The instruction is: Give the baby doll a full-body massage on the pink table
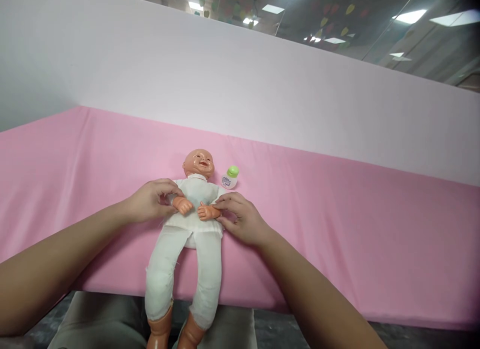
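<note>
left hand (153, 200) and right hand (244, 218) grasp the doll (197, 223) by its arms (210, 212), nine and three o'clock, seemingly steadying them.

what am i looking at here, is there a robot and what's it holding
There is no robot here: these are a person's two bare hands. The single picture comes from a camera worn on the head, looking forward and down. A baby doll lies face up on a pink cloth, its lower legs past the near edge. The left hand and right hand each hold one of its arms near the wrist. A small bottle with a green cap sits beside its shoulder, untouched.
</note>
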`<state>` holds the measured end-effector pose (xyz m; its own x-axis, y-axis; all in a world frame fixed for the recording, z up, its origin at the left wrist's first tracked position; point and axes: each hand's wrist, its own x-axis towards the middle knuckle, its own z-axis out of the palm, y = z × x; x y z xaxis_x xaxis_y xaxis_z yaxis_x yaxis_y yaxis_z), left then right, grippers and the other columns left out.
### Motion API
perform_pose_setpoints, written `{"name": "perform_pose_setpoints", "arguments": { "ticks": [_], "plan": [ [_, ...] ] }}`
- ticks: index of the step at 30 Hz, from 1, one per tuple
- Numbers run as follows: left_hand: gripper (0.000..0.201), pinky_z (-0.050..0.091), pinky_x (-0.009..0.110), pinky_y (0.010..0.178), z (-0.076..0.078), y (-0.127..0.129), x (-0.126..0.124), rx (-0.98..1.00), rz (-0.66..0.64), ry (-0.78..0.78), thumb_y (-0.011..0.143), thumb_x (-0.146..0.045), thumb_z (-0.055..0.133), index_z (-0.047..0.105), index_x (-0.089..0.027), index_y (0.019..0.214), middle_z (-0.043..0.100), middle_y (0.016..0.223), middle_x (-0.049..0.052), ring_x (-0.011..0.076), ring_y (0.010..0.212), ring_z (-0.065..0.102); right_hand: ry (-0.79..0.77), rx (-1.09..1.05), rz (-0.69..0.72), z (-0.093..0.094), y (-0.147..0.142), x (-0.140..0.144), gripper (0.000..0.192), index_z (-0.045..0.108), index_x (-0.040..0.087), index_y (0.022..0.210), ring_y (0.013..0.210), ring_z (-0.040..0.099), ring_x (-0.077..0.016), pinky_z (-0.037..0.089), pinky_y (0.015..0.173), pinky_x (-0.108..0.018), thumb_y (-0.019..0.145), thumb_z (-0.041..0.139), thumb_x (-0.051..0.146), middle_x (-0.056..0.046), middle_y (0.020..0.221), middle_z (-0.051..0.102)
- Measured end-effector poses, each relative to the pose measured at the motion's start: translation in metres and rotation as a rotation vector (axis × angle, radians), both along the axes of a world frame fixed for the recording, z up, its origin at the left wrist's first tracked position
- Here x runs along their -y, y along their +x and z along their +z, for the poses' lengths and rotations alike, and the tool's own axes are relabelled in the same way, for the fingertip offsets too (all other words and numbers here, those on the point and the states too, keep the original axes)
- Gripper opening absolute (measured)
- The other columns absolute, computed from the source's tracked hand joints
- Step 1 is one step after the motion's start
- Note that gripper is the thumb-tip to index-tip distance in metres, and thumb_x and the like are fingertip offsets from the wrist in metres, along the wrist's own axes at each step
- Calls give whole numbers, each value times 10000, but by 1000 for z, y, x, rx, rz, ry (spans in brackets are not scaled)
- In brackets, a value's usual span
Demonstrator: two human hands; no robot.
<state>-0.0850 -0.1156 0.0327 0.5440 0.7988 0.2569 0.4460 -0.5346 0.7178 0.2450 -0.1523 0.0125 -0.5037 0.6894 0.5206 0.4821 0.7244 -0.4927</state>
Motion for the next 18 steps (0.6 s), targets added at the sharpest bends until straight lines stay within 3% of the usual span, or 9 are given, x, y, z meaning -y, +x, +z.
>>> {"name": "perform_pose_setpoints", "arguments": {
  "ticks": [4,8,13,16,18],
  "plan": [
    [321,520,318,776,-2,1,0,-36,-41,55,828,-403,771,786,-249,1109,734,1089,61,207,893,645,44,15,-55,-3,-1,-3,277,742,305,1189,1094,693,-254,591,980,-474,921,719,240,-55,1162,757],
    [392,512,319,762,-4,-10,-10,75,184,-16,834,-449,775,747,-236,1162,748,1106,45,192,841,641,-104,-214,-306,-8,10,-15,393,679,291,1295,967,716,-235,611,856,-420,913,752,346,-72,1198,758],
    [366,523,325,745,-6,-37,-37,285,436,-213,822,-429,754,679,-196,1095,746,998,47,214,845,684,-295,-570,-457,-17,47,-42,761,404,255,1534,1072,723,-257,629,857,-410,905,748,510,-140,1324,721],
    [327,519,331,737,-11,-55,-53,240,501,-358,764,-402,775,680,-177,981,742,921,59,227,826,692,-496,-506,-622,-26,74,-55,748,471,222,1444,914,740,-260,644,744,-404,843,792,531,-136,1192,761],
    [334,518,339,737,-15,-63,-61,225,517,-404,731,-398,792,684,-168,948,741,900,70,230,814,687,-547,-409,-652,-33,86,-59,683,560,213,1339,806,731,-248,643,686,-394,785,847,489,-109,1073,775]
  ]
}}
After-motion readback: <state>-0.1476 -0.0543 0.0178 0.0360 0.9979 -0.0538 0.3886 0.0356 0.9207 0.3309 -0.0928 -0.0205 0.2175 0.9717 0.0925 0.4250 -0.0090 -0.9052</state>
